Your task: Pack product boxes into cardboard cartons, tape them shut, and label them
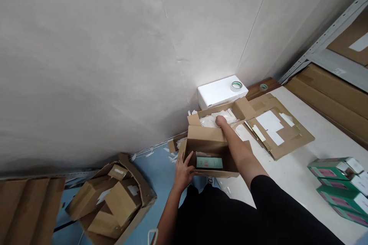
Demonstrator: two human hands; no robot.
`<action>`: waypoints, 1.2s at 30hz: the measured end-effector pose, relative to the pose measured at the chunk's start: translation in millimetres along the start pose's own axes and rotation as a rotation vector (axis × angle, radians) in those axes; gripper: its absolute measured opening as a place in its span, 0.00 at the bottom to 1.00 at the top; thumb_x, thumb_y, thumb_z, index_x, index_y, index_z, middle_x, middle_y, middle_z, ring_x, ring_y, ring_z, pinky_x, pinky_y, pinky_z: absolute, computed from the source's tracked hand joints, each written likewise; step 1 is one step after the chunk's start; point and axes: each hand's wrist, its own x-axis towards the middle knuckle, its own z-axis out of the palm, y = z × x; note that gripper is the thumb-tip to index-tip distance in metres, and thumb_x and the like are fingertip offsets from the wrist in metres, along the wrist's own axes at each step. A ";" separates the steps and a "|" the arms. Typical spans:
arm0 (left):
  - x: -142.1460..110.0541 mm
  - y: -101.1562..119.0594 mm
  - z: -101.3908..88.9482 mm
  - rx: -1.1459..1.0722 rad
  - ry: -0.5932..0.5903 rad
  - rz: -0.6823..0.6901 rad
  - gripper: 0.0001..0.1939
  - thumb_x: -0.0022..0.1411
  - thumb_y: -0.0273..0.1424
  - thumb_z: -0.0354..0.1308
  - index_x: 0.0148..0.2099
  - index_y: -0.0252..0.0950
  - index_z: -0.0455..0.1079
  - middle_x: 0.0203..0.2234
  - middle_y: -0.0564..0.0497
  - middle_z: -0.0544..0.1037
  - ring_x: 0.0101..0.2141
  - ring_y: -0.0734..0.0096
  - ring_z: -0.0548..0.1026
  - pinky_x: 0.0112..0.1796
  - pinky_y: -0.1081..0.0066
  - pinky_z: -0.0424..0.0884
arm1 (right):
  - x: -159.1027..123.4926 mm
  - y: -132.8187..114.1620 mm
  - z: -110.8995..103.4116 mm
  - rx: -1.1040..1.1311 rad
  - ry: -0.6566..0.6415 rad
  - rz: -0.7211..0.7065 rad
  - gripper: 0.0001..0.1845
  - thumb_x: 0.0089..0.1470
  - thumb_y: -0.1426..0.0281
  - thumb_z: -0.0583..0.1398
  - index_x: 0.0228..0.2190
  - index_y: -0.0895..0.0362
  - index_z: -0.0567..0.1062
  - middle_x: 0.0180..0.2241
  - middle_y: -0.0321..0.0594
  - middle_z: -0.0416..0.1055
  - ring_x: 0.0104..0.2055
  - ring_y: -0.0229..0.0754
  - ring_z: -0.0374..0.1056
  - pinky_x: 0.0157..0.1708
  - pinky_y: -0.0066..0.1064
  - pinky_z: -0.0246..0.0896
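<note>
In front of me is an open cardboard box [207, 134] with a pale green carton [209, 162] lying on its bottom. My left hand [183, 171] grips this box at its near left corner, with the fingers bent over the rim. Beyond it stands a second open cardboard box [243, 107], filled with white plastic packing bags [209, 121]. My right hand [220, 121] reaches across the nearer box into those bags. Its fingers are closed on white packing material, though the fingertips are hidden.
Flattened cardboard [299, 138] lies on the white table [290, 176], with green and pink cartons [330, 174] at right. A tape roll [237, 85] rests on a white box [215, 93] by the wall. On the blue floor, a large carton [146, 187] holds several smaller boxes.
</note>
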 end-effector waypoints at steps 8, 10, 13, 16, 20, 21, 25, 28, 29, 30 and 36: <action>9.2 -17.0 -0.2 -0.001 0.119 0.215 0.02 0.57 0.33 0.71 0.31 0.43 0.82 0.71 0.52 0.65 0.72 0.29 0.52 0.62 0.32 0.63 | -8.5 -25.5 -58.1 -0.151 -0.035 -0.076 0.14 0.54 0.77 0.59 0.39 0.59 0.85 0.44 0.51 0.83 0.50 0.55 0.76 0.59 0.47 0.66; 13.4 -21.7 -0.7 -0.012 0.147 0.264 0.04 0.57 0.34 0.72 0.30 0.43 0.82 0.70 0.51 0.66 0.72 0.28 0.53 0.61 0.33 0.64 | -21.4 -39.2 -77.6 -0.165 0.028 -0.100 0.15 0.56 0.75 0.58 0.41 0.58 0.84 0.43 0.48 0.83 0.48 0.53 0.77 0.57 0.45 0.67; 20.2 -28.1 -4.8 -0.033 0.144 0.317 0.04 0.59 0.35 0.71 0.32 0.42 0.83 0.70 0.49 0.65 0.72 0.26 0.52 0.61 0.31 0.63 | -58.5 -61.9 -108.4 -0.167 0.185 -0.294 0.22 0.58 0.73 0.60 0.54 0.57 0.78 0.40 0.44 0.82 0.42 0.51 0.77 0.51 0.44 0.71; 28.5 -34.0 -10.9 -0.069 0.127 0.390 0.06 0.62 0.35 0.67 0.34 0.42 0.84 0.71 0.49 0.65 0.72 0.27 0.50 0.62 0.31 0.61 | -123.0 -79.2 -125.8 -0.167 0.323 -0.358 0.27 0.62 0.68 0.61 0.62 0.54 0.71 0.42 0.43 0.81 0.43 0.50 0.76 0.51 0.44 0.72; 39.2 -39.7 -12.8 -0.114 0.101 0.483 0.08 0.64 0.35 0.65 0.32 0.42 0.83 0.71 0.51 0.64 0.73 0.28 0.47 0.64 0.30 0.57 | -231.9 -73.2 -105.0 -0.221 0.404 -0.267 0.19 0.67 0.64 0.57 0.55 0.53 0.77 0.50 0.47 0.79 0.52 0.53 0.75 0.57 0.45 0.69; 41.5 -40.2 -11.2 -0.125 0.091 0.502 0.08 0.64 0.35 0.65 0.32 0.42 0.83 0.71 0.51 0.64 0.73 0.28 0.46 0.64 0.30 0.55 | -258.1 -66.2 -94.4 -0.232 0.357 -0.221 0.19 0.67 0.63 0.57 0.55 0.53 0.78 0.50 0.48 0.79 0.53 0.53 0.74 0.58 0.45 0.69; 48.0 -36.5 1.5 -0.165 0.041 0.570 0.08 0.65 0.36 0.65 0.34 0.43 0.84 0.73 0.54 0.61 0.74 0.29 0.42 0.66 0.30 0.51 | -345.7 -35.0 -62.1 -0.256 0.123 -0.023 0.27 0.64 0.58 0.62 0.62 0.50 0.75 0.64 0.49 0.70 0.68 0.58 0.63 0.66 0.53 0.62; 49.1 -27.0 12.6 -0.182 -0.003 0.628 0.08 0.65 0.37 0.65 0.34 0.43 0.84 0.73 0.55 0.61 0.74 0.29 0.42 0.66 0.30 0.51 | -390.1 -24.3 -66.6 -0.248 0.265 0.026 0.27 0.67 0.58 0.59 0.64 0.51 0.73 0.69 0.48 0.63 0.73 0.56 0.56 0.70 0.53 0.56; 49.0 -22.6 16.1 -0.180 -0.015 0.649 0.08 0.65 0.37 0.65 0.34 0.43 0.84 0.73 0.55 0.61 0.74 0.29 0.43 0.66 0.30 0.51 | -400.7 -23.6 -73.1 -0.253 0.334 0.031 0.26 0.68 0.58 0.58 0.64 0.50 0.73 0.69 0.48 0.63 0.73 0.55 0.56 0.70 0.52 0.56; 48.9 -17.5 19.5 -0.174 -0.025 0.670 0.09 0.64 0.37 0.66 0.34 0.42 0.84 0.72 0.54 0.61 0.74 0.29 0.43 0.66 0.30 0.52 | -409.4 -23.7 -81.0 -0.262 0.400 0.034 0.26 0.69 0.59 0.57 0.64 0.50 0.73 0.69 0.47 0.63 0.72 0.54 0.57 0.70 0.52 0.57; 58.8 32.8 42.0 -0.121 -0.097 0.825 0.07 0.62 0.37 0.68 0.34 0.41 0.84 0.72 0.52 0.62 0.73 0.29 0.46 0.64 0.33 0.57 | -444.0 -13.6 -136.0 -0.358 0.700 0.071 0.24 0.69 0.64 0.55 0.63 0.50 0.72 0.67 0.48 0.64 0.70 0.52 0.60 0.69 0.53 0.58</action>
